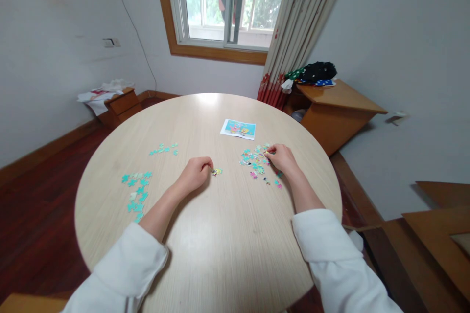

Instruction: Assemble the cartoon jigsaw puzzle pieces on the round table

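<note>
On the round table (227, 249), my left hand (195, 175) is closed, its fingertips pinching the edge of a small cluster of yellow and dark jigsaw puzzle pieces (217, 172). My right hand (283, 158) reaches over a loose pile of mixed puzzle pieces (253, 157), thumb and finger pinched on what looks like a yellowish piece (267, 153). Under and beside that hand lie pink, teal and dark pieces. A printed reference picture (240, 129) with pink and yellow cartoon figures lies flat beyond the pile.
Teal puzzle pieces (138, 195) are spread at the table's left, beside my left forearm. A smaller teal group (163, 148) lies farther back. Past the table stand a wooden cabinet with cloths (317, 73), a curtain (290, 34) and a low drawer unit (124, 105).
</note>
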Demonstrator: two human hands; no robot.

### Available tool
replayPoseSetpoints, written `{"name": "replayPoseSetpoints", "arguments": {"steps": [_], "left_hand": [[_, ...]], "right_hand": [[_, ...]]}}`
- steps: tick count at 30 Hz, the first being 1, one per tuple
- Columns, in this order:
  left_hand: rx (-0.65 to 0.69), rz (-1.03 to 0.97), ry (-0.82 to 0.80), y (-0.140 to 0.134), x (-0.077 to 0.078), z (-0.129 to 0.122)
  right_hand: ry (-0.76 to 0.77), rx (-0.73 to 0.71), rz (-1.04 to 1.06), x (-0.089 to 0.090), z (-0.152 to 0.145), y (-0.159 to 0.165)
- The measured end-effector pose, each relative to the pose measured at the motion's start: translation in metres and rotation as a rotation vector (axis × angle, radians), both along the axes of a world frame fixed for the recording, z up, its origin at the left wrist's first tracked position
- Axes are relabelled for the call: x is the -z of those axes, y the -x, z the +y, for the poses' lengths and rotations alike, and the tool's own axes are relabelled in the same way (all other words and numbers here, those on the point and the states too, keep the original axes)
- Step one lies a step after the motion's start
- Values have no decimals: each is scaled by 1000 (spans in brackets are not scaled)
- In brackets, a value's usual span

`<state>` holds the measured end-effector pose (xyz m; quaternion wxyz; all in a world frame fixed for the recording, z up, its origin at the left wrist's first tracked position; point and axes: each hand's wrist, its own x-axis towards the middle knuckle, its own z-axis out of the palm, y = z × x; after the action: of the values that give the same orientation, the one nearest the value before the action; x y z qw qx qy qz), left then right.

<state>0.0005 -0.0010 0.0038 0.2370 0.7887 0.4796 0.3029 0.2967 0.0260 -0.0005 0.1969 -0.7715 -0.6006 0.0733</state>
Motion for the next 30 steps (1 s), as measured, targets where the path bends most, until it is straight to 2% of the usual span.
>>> {"name": "replayPoseSetpoints", "arguments": {"steps": [16, 22, 26, 30], "left_hand": [[-30, 8, 25, 1, 4, 1], [-37, 7, 11, 1, 3, 0], [-42, 5, 21, 2, 3, 1], [-123, -11, -13, 5, 3, 3]], "right_hand": [[-142, -37, 154, -1, 1, 1], [-179, -36, 240, -8, -3, 7], [-258, -17, 285, -15, -6, 14], [-345, -73, 311, -23, -11, 30]]}}
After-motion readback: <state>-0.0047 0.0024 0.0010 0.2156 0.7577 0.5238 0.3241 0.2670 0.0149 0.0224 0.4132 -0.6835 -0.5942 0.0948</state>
